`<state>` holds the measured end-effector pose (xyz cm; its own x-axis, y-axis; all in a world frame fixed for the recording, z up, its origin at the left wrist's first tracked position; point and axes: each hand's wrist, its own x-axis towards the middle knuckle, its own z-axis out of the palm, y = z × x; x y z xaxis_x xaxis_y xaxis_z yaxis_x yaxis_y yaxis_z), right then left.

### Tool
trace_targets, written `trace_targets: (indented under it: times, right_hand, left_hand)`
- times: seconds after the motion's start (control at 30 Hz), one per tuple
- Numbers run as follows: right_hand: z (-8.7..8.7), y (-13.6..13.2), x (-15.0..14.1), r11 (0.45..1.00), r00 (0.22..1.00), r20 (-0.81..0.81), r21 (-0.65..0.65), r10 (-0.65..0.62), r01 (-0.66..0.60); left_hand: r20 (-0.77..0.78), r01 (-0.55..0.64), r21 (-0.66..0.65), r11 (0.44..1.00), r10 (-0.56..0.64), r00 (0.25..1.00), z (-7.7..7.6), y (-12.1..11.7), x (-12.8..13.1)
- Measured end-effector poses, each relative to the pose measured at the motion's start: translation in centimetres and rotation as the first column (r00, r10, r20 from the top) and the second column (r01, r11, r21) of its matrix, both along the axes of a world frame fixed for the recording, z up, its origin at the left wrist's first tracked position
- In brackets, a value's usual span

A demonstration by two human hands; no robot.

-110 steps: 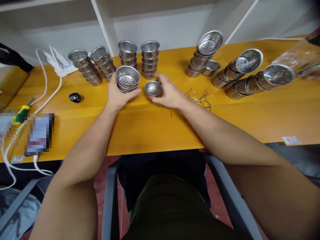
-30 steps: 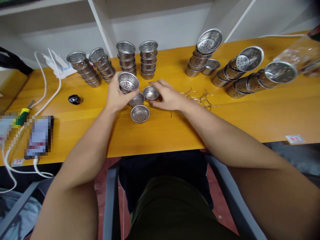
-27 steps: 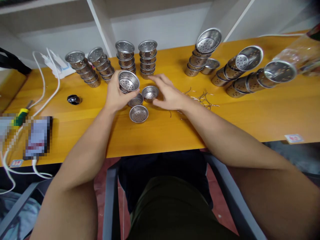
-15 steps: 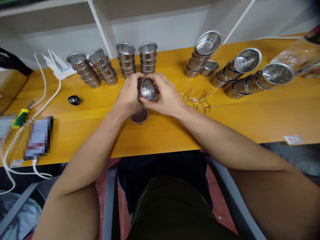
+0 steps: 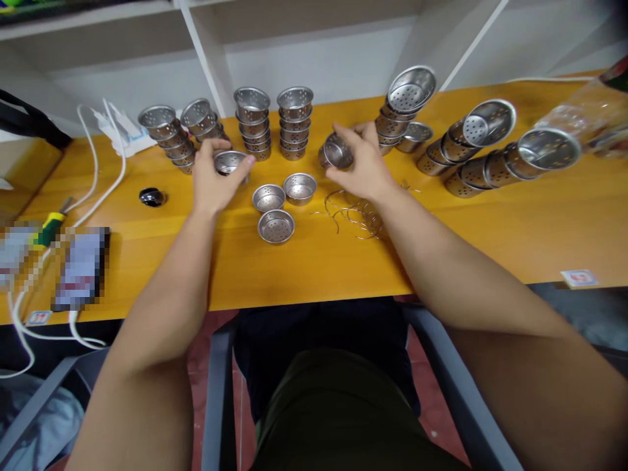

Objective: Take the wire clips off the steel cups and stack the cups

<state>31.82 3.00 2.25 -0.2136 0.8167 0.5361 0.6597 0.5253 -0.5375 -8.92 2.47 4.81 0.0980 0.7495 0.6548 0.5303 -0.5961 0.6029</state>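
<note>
My left hand (image 5: 216, 176) is left of the middle of the table, its thumb and fingers around the rim of a shallow perforated metal cup (image 5: 230, 161). To the right, my right hand (image 5: 363, 160) has thumb and fingers about a deeper perforated metal cup (image 5: 336, 152), which lies tilted with its mouth toward the palm. Between and nearer than the hands stand three shallow perforated cups: a left one (image 5: 269, 198), a right one (image 5: 300, 188) and a front one (image 5: 275, 227). Curved thin wires (image 5: 358, 216) lie loose beneath my right forearm.
Nested stacks of perforated cups line the back, including a left stack (image 5: 169, 140) and a middle stack (image 5: 295, 121). Leaning stacks (image 5: 485, 167) stand at right. On the left are a black shiny object (image 5: 152, 197), a green-and-yellow-handled tool (image 5: 48, 230), white cables (image 5: 103, 190) and a phone-like device (image 5: 81, 268).
My hands were together around a rounded perforated metal piece. They have moved apart, left hand leftward and right hand rightward, each at a separate cup. The shallow cups between them are uncovered.
</note>
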Motion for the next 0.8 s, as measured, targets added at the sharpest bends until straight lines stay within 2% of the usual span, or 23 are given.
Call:
trace_targets:
  times: [0.1, 0.17, 0.23, 0.47, 0.57, 0.7, 0.8]
  right_hand:
    - [-0.8, 0.7, 0.5, 0.983, 0.99, 0.12, -0.158, -0.079, 0.097]
    - [-0.4, 0.3, 0.1, 0.967, 0.981, 0.174, -0.221, -0.09, 0.128]
    - [0.2, -0.3, -0.3, 0.963, 0.979, 0.196, -0.244, -0.062, 0.11]
    - [1.4, -1.7, -1.3, 0.956, 0.972, 0.202, -0.288, 0.117, -0.055]
    - [2.4, -2.9, -1.7, 0.95, 0.968, 0.179, -0.29, 0.176, -0.119]
    - [5.8, -5.1, -0.9, 0.953, 0.979, 0.168, -0.297, 0.115, -0.061]
    - [8.8, -6.3, 1.2, 0.942, 0.978, 0.204, -0.336, 0.044, 0.028]
  left_hand:
    - [-0.02, -0.2, -0.216, 0.956, 0.201, 0.979, -0.2, 0.3, -0.9]
    - [-0.11, -0.257, -0.334, 0.907, 0.233, 0.966, -0.1, 0.3, -0.9]
    - [-0.18, -0.271, -0.371, 0.888, 0.218, 0.959, -0.2, 0.4, -0.8]
    - [-0.268, -0.163, -0.313, 0.936, 0.077, 0.96, -1.4, 1.3, -1.7]
    - [-0.292, -0.176, -0.281, 0.943, 0.09, 0.952, -1.4, 1.3, -1.5]
    - [-0.246, -0.23, -0.231, 0.945, 0.172, 0.954, -0.9, 1.0, -0.8]
    - [-0.274, -0.215, -0.163, 0.963, 0.165, 0.947, -0.2, 0.2, -0.2]
